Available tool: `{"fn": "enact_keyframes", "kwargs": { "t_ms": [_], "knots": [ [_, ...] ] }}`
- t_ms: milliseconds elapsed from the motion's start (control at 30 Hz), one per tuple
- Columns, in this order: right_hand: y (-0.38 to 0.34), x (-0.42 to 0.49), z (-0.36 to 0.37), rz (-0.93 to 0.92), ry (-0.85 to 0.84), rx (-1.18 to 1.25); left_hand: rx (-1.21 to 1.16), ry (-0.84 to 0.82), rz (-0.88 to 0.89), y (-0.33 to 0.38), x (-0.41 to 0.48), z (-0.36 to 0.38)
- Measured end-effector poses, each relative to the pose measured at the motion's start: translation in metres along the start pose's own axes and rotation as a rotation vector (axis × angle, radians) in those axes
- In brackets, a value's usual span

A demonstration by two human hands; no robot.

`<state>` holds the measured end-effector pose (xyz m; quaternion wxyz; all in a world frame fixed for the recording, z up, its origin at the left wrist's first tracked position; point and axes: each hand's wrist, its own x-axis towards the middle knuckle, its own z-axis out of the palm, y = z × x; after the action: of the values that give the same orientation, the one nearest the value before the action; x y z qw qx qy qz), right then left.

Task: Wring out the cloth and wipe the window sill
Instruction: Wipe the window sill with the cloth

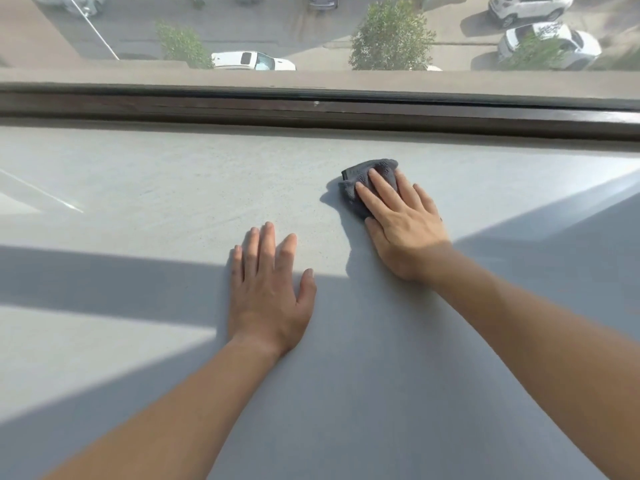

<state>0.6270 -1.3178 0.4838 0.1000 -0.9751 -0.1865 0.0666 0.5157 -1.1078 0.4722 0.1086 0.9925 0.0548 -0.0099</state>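
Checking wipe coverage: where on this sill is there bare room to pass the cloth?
The window sill is bare left of the left hand, in the strip between the cloth and the window frame, and right of the right hand. The only tight spot is the gap between the two hands.

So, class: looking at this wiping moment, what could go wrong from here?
The cloth is bunched small and only pressed, not gripped, by the right hand, so it might slip out or miss strips of the speckled window sill. The left hand rests flat on the window sill and could smear or block the patch beneath it.
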Motion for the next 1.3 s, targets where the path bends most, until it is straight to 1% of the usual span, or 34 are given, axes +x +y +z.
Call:
{"fn": "enact_keyframes", "kwargs": {
  "t_ms": [33,67,133,167,200,233,300,367,400,433,467,533,567,600,667,767,833,867,900,967,1000,1033,1067,1100,1200,1267,1300],
  "knots": [
    [0.013,0.002,-0.004,-0.019,-0.009,-0.009,0.001,0.000,-0.001,0.000,0.000,0.000],
    [0.028,0.008,-0.008,0.033,0.002,-0.012,0.002,-0.002,-0.001,0.000,0.000,0.000],
    [0.048,0.022,-0.015,0.250,0.046,0.038,0.004,-0.003,0.000,0.000,-0.001,0.000],
    [0.046,0.023,-0.015,0.329,0.061,0.073,0.002,0.002,-0.002,0.000,-0.001,0.000],
    [0.035,0.018,-0.011,0.355,0.075,0.079,0.000,0.003,-0.005,0.000,-0.001,0.000],
    [0.020,0.005,-0.004,0.328,0.100,0.063,-0.002,0.001,-0.006,0.000,-0.001,-0.001],
    [-0.010,-0.039,0.008,0.146,0.121,0.025,-0.003,0.000,-0.005,0.001,-0.001,-0.002],
    [-0.016,-0.073,0.010,-0.005,0.019,-0.002,-0.005,0.003,-0.003,0.002,-0.001,-0.002],
    [-0.008,-0.075,0.008,-0.036,-0.016,-0.013,-0.007,0.002,-0.004,0.002,-0.002,-0.002],
    [0.003,-0.070,0.006,-0.022,-0.013,-0.021,-0.007,-0.003,-0.004,0.002,-0.002,-0.002],
    [0.013,-0.061,0.004,0.039,0.015,-0.020,-0.008,-0.010,-0.004,0.003,-0.002,-0.002],
    [0.026,-0.043,0.000,0.223,0.079,0.026,-0.013,-0.016,-0.011,0.003,-0.003,-0.003],
    [0.024,-0.040,0.001,0.297,0.092,0.052,-0.018,-0.015,-0.011,0.003,-0.003,-0.003],
    [0.016,-0.043,0.003,0.331,0.099,0.056,-0.019,-0.017,-0.010,0.003,-0.002,-0.002],
    [-0.011,-0.069,0.011,0.288,0.092,0.042,-0.012,-0.026,-0.011,0.003,-0.002,-0.002],
    [-0.041,-0.135,0.023,0.046,0.023,0.009,-0.010,-0.029,-0.011,0.002,-0.001,-0.003],
    [-0.030,-0.153,0.021,-0.062,-0.053,-0.008,-0.014,-0.026,-0.012,0.000,-0.001,-0.001],
    [-0.018,-0.150,0.017,-0.044,-0.054,-0.022,-0.018,-0.027,-0.010,-0.001,-0.001,-0.001],
    [-0.006,-0.143,0.014,0.031,-0.044,-0.021,-0.023,-0.035,-0.005,-0.002,0.000,0.000],
    [0.009,-0.126,0.007,0.267,-0.002,0.019,-0.052,-0.075,0.006,-0.005,0.002,-0.001],
    [0.005,-0.125,0.008,0.352,0.013,0.034,-0.080,-0.097,0.011,-0.008,0.003,-0.003],
    [-0.006,-0.129,0.010,0.384,0.028,0.039,-0.116,-0.113,0.019,-0.010,0.003,-0.006],
    [-0.022,-0.140,0.016,0.365,0.036,0.039,-0.157,-0.124,0.034,-0.012,0.001,-0.009],
    [-0.041,-0.158,0.023,0.306,0.038,0.038,-0.199,-0.128,0.060,-0.012,-0.003,-0.011],
    [-0.075,-0.224,0.039,0.038,-0.003,-0.015,-0.286,-0.088,0.192,-0.004,-0.036,-0.012],
    [-0.064,-0.238,0.039,0.004,-0.041,-0.028,-0.299,-0.055,0.279,0.004,-0.072,-0.009],
    [-0.054,-0.236,0.037,0.041,-0.026,-0.035,-0.290,-0.054,0.303,0.008,-0.090,-0.007]
  ]
}}
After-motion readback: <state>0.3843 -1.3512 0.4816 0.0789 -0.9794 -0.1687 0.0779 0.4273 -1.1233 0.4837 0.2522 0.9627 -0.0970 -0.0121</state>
